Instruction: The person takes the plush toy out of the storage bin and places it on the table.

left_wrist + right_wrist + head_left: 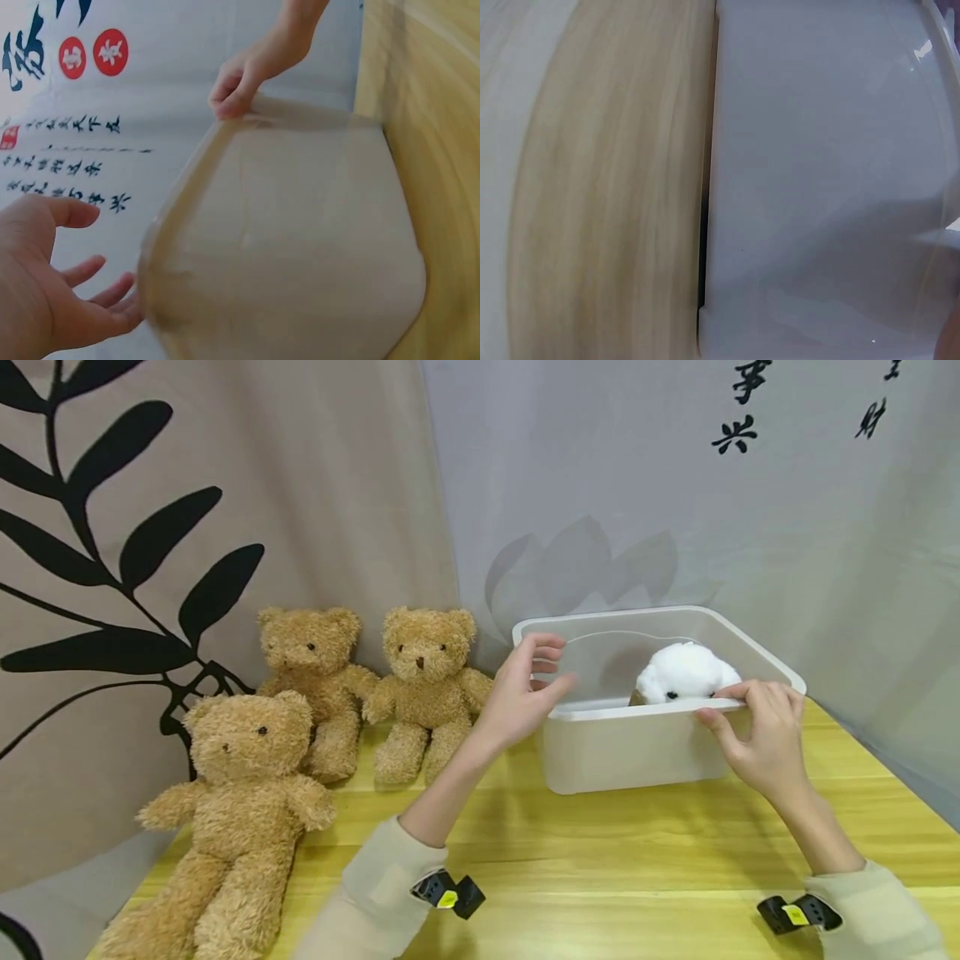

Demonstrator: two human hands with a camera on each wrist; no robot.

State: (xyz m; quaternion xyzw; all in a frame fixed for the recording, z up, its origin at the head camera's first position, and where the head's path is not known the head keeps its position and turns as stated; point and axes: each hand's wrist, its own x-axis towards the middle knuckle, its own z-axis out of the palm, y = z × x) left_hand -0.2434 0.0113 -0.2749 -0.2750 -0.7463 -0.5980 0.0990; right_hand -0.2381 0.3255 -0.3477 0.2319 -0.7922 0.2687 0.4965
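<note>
A white plastic bin (637, 752) stands on the wooden table, and a white plush toy (686, 672) with a dark eye shows above its front rim; the toy's lower part is hidden by the wall. My right hand (765, 739) grips the front rim near the right corner, thumb outside and fingers over the edge. At the left end of the bin is my left hand (525, 685), its fingers spread and loosely bent, holding nothing. In the left wrist view, the fingertips of this left hand (45, 285) are right at the bin's rim (154, 255).
Three brown teddy bears sit at the left: one in front (240, 802), one behind it (318, 693), and one (427, 693) near the bin. A curtain (562, 468) hangs behind the yellowish wooden table (600, 868). The right wrist view mostly shows the bin's wall (817, 165).
</note>
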